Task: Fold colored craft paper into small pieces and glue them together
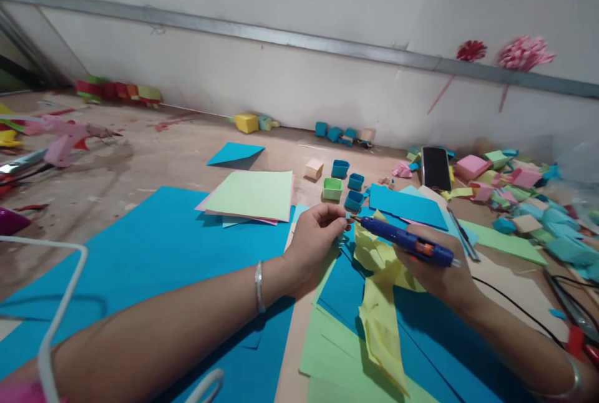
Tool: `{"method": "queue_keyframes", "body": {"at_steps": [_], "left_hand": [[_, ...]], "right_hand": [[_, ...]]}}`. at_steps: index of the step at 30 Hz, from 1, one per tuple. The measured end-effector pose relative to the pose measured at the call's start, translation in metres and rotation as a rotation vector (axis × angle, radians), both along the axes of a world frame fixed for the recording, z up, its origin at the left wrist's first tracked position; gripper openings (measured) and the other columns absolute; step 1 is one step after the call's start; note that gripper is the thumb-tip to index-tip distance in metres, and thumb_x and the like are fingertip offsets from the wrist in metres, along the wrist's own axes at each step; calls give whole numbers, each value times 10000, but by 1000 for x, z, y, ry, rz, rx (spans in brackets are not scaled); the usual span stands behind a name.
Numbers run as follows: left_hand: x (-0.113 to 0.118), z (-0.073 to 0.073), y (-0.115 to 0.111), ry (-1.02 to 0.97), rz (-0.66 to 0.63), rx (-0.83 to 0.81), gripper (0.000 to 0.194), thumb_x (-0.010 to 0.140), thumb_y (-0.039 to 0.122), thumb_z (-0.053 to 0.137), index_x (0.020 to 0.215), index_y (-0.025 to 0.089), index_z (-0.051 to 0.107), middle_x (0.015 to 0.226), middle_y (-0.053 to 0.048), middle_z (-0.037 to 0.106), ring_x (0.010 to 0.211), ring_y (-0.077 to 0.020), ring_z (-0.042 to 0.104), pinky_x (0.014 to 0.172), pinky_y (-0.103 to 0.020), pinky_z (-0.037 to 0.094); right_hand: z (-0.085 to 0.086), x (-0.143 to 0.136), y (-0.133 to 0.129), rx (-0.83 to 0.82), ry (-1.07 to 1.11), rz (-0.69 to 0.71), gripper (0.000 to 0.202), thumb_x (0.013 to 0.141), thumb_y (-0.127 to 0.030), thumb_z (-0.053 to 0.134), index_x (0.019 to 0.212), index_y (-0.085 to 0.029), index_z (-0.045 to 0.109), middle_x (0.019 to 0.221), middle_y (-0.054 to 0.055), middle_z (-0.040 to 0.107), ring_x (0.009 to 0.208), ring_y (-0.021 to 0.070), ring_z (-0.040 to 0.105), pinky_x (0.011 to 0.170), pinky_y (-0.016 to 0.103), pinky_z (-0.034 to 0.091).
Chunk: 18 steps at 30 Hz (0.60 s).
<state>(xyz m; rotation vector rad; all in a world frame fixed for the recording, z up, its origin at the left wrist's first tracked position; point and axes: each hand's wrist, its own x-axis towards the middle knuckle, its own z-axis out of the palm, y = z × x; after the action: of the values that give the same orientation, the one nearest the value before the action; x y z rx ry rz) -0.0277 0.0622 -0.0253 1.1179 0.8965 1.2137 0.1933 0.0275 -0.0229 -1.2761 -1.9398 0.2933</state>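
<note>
Centrally, left hand (314,241): thumb and fingers pinched on a tiny blue piece (348,218), which lies in front of the pen tip.
Right hand (435,269): wrapped around a blue pen (405,241), its tip at the piece; whether the 2 touch cannot be told.
Spacing: hands apart, facing each other across the tip.
Boxes: 3 blue boxes (340,169) and 1 green box (332,189), open-topped, just beyond the left hand; 1 peach box (313,169) beside them.
Yellow paper (380,309): creased, partly under the right hand, overlying blue and green sheets.
Paper stack (255,194): pale green uppermost, resting partly on a large blue sheet (154,253).
Phone (435,169): beyond the right hand, beside a heap of paper pieces (561,228).
Glue gun (63,141): pink, far left of the worktop (154,153).
Rail (281,35): along the wall; 2 flowers (526,53), 1 red, 1 pink, at its right end.
</note>
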Motion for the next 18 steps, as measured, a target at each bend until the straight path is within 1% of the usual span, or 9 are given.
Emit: {"method": "queue_keyframes", "body": {"at_steps": [6, 12, 18], "left_hand": [[1, 0, -1, -25, -2, -21, 52, 721, 165, 679, 769, 158, 660, 773, -40, 666, 740, -138, 608, 687, -251, 464], [1, 2, -3, -16, 2, -22, 55, 716, 151, 684, 767, 158, 666, 780, -48, 673, 729, -140, 606, 673, -253, 467], [1, 1, -3, -14, -14, -25, 47, 729, 167, 672, 773, 161, 656, 776, -40, 663, 736, -139, 605, 669, -247, 466]], "right_hand": [[5, -4, -3, -20, -18, 25, 188, 789, -206, 611, 639, -207, 498, 591, -39, 486, 546, 118, 446, 520, 262, 345], [4, -1, -1, 1, -28, 8, 182, 782, -194, 615, 642, -203, 501, 597, -37, 487, 552, 117, 445, 522, 258, 349], [6, -3, -4, -19, -35, 45, 193, 800, -225, 619, 643, -196, 510, 605, -34, 498, 562, 121, 462, 534, 270, 341]]}}
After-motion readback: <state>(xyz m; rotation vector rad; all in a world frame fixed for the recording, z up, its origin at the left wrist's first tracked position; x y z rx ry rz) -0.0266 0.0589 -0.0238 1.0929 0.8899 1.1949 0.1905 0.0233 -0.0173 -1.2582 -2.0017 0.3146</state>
